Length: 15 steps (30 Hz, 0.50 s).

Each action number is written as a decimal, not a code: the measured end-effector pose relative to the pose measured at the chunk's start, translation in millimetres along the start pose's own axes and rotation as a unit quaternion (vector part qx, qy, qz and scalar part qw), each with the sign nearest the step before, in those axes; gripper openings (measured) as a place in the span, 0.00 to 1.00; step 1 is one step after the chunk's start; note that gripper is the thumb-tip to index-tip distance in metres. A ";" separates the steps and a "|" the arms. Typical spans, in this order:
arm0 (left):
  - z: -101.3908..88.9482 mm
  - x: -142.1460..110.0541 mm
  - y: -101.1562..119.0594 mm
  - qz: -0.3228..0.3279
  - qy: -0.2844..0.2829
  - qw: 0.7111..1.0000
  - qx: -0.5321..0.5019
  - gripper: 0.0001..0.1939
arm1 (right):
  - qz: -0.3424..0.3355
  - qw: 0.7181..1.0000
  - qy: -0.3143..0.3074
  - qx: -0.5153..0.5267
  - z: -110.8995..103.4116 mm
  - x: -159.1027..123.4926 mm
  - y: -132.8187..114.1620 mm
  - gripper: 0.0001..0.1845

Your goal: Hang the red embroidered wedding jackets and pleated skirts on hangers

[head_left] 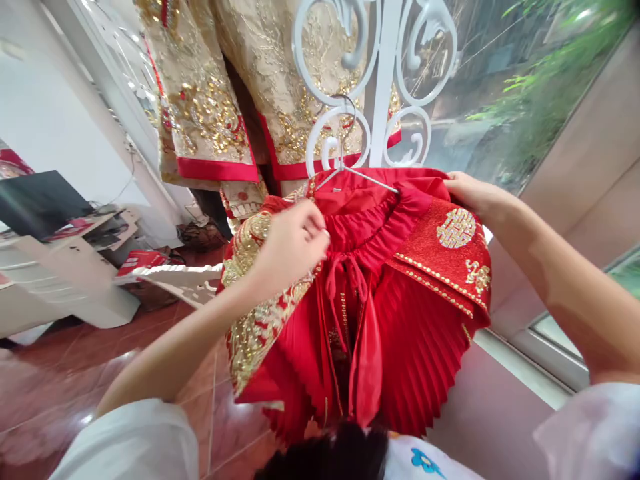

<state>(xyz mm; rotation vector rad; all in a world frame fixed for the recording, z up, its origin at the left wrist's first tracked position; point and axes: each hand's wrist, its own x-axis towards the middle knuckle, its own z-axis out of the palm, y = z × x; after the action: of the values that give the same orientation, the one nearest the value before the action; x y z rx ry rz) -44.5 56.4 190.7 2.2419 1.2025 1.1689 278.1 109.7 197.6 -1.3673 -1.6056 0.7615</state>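
Observation:
A red pleated skirt (pixel 415 333) with gold embroidery hangs from a metal hanger (pixel 350 170), whose hook is looped on a white scrolled rack (pixel 383 80). My left hand (pixel 293 243) is closed, pinching the skirt's red waistband at its left side. My right hand (pixel 467 190) grips the waistband at the right end, above a gold knot emblem (pixel 455 228). Red ties dangle down the middle of the skirt.
A gold and red embroidered garment (pixel 215 113) hangs behind on the rack. A white desk (pixel 55 273) with a dark monitor (pixel 40 200) stands at left on a red tiled floor (pixel 75 373). A window (pixel 500 87) with greenery outside is at right.

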 end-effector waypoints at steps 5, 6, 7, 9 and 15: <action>61.3 -1.5 6.3 0.208 0.018 0.971 0.117 0.07 | -0.002 0.989 -0.109 0.098 -22.8 -15.5 11.9 0.28; 66.1 3.1 13.9 0.256 0.039 0.954 0.151 0.09 | -0.007 0.990 -0.110 0.088 -24.9 -18.2 13.0 0.27; 70.3 9.4 22.9 0.296 0.055 0.936 0.184 0.10 | -0.011 0.991 -0.109 0.077 -26.1 -20.7 13.3 0.26; 79.4 26.0 41.7 0.339 0.067 0.909 0.232 0.12 | -0.024 0.993 -0.103 0.059 -26.8 -25.6 11.6 0.22; 99.4 61.4 61.4 0.302 0.011 0.917 0.262 0.21 | -0.166 0.985 -0.021 0.043 -18.8 -31.3 6.4 0.16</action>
<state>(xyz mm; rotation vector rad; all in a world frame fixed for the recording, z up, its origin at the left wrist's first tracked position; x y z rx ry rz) 85.4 78.0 199.6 3.1735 0.9242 1.1605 298.4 79.0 193.1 -0.9920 -1.7560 0.6523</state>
